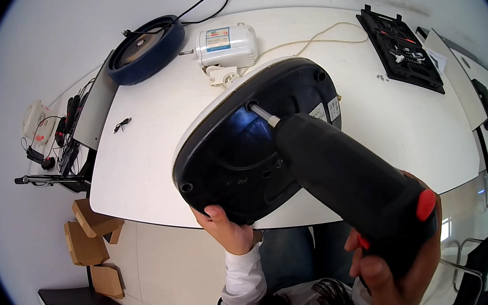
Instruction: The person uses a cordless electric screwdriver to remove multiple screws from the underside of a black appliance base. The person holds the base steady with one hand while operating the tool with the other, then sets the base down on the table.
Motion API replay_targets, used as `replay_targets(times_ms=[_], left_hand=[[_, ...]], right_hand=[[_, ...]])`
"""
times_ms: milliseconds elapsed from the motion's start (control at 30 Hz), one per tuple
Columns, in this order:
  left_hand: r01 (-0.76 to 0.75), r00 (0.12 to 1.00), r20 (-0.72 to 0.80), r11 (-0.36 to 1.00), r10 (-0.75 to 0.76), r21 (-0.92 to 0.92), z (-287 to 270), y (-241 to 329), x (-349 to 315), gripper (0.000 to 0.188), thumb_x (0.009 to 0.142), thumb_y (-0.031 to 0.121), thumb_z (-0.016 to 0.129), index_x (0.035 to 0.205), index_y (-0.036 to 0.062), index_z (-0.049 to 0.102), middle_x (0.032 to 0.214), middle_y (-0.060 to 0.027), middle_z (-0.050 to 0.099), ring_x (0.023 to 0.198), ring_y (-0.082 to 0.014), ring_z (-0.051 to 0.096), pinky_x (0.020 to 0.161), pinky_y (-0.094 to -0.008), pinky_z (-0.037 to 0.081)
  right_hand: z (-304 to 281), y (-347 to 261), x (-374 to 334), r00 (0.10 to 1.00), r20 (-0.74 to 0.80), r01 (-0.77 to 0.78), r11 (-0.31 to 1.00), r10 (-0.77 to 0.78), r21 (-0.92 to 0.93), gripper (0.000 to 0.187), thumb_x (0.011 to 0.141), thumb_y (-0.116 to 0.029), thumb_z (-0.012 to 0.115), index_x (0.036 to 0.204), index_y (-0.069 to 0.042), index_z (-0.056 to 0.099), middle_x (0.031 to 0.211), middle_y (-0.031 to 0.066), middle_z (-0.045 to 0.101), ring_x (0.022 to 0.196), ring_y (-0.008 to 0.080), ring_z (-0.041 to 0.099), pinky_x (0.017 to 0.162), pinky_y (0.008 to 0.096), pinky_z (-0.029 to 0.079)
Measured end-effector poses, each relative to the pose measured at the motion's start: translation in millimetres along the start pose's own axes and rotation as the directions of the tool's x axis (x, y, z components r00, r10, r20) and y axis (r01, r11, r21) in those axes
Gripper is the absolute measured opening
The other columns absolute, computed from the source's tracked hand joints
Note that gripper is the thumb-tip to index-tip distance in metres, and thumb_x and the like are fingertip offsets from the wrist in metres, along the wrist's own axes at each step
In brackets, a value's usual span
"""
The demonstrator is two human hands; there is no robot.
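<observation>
My left hand (229, 231) grips the lower edge of a fan base (227, 166), tilted up so its black underside faces me. That underside has several screw holes and two white labels. In my right hand (399, 276) is a black cordless screwdriver (342, 168) with red buttons, my fingers wrapped round its handle. Its metal bit (263, 113) reaches into a recess near the base's upper edge, where a bluish light falls. Whether a screw sits there is hidden. Behind the base lies a white fan motor (229, 44) with a metal shaft and a neck joint.
A dark blue round housing (175, 47) with a black power cord lies at the back left of the white table (138, 176). An open black tool case (404, 53) is at the right, small metal parts (382, 77) beside it. A short black cable (122, 125) lies left; cardboard boxes (86, 243) stand below.
</observation>
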State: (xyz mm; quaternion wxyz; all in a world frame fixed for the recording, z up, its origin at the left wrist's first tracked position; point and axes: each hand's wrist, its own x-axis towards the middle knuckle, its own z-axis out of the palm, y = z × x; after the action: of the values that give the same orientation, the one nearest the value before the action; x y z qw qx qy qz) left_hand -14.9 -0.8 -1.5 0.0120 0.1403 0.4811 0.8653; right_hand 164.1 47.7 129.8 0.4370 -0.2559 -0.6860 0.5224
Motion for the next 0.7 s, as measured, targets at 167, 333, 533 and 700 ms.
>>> replay_targets(times_ms=[167,333,533,700], left_hand=[[-0.014,1.0,0.0,1.0,0.014,0.009,-2.8,-3.1,0.2,0.087,0.078,0.064,0.059,0.131,-0.0016,0.038,0.121,-0.0134,0.051,0.106,-0.0223,0.056,0.087,-0.0331,0.048],[-0.023,1.0,0.009,1.0,0.023,0.001,0.2,-2.7,0.6,0.085,0.08,0.063,0.058,0.131,-0.0018,0.038,0.122,-0.0132,0.051,0.107,-0.0219,0.055,0.088,-0.0328,0.047],[-0.027,1.0,0.01,1.0,0.027,-0.002,-2.2,-2.8,1.2,0.085,0.08,0.063,0.058,0.131,-0.0017,0.038,0.122,-0.0131,0.051,0.107,-0.0221,0.055,0.088,-0.0329,0.048],[-0.019,1.0,0.0,1.0,0.019,-0.005,1.8,-0.4,0.2,0.086,0.079,0.063,0.059,0.132,-0.0012,0.037,0.121,-0.0131,0.052,0.106,-0.0223,0.056,0.087,-0.0328,0.048]], right_hand=[[1.0,0.3,-1.5,1.0,-0.004,-0.023,1.0,0.023,0.007,0.068,0.079,-0.019,0.071,0.129,0.006,0.032,0.09,0.0144,0.06,0.077,0.019,0.06,0.071,0.0282,0.049],[-1.2,-5.3,0.8,0.997,0.012,-0.078,0.997,0.078,-0.011,0.071,0.077,-0.019,0.072,0.129,0.006,0.032,0.093,0.017,0.059,0.081,0.0222,0.06,0.073,0.0302,0.049],[0.1,1.4,-2.5,1.0,-0.008,-0.027,0.999,0.027,0.035,0.066,0.081,-0.018,0.07,0.129,0.006,0.032,0.086,0.0117,0.06,0.073,0.0156,0.059,0.068,0.0256,0.048],[-0.2,0.5,-2.1,0.999,-0.015,-0.028,0.999,0.028,0.031,0.065,0.081,-0.018,0.07,0.129,0.005,0.033,0.087,0.0117,0.059,0.073,0.0154,0.059,0.068,0.0254,0.048]])
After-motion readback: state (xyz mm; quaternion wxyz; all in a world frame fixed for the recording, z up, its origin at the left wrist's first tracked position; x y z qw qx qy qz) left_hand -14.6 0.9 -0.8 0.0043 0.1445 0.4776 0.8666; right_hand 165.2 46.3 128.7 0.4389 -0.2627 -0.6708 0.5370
